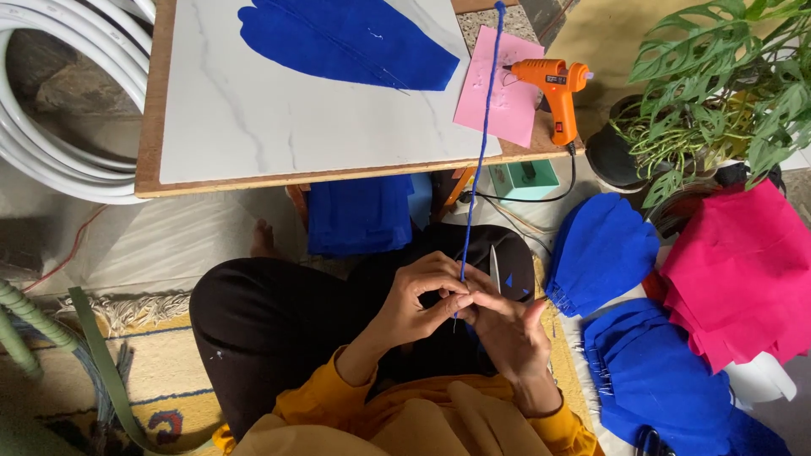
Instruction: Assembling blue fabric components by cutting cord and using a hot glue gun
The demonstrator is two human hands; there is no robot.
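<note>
Floor-level craft spot, person sitting cross-legged in dark trousers and mustard sleeves on a patterned rug (160,371), low table (148,127) ahead with a wood edge and white marble-look top. Head view: left hand (418,300) and right hand (507,325) meet over the lap, fingertips of both pinched together on the lower end of a thin blue-wrapped wire (480,143), which runs straight up from the hands, past the table edge and across the pink sheet (507,80). Small grey blade-like piece (494,268) stands just beside the right hand; can't tell if it is held. On the table: flat blue petal-shaped fabric cutout (346,38), smooth matte, and an orange glue gun (553,89) resting partly on the pink sheet, black cord trailing off the edge. Under the table, folded blue cloth (359,215) and a teal box (524,179). Right of the lap, stacks of blue petal cutouts (604,249), pins along the edges, then crumpled magenta fabric (743,270). Dark pot (608,160) holds a split-leaf green plant (718,76). Coiled white tubing (59,101) at far left, glossy.
</note>
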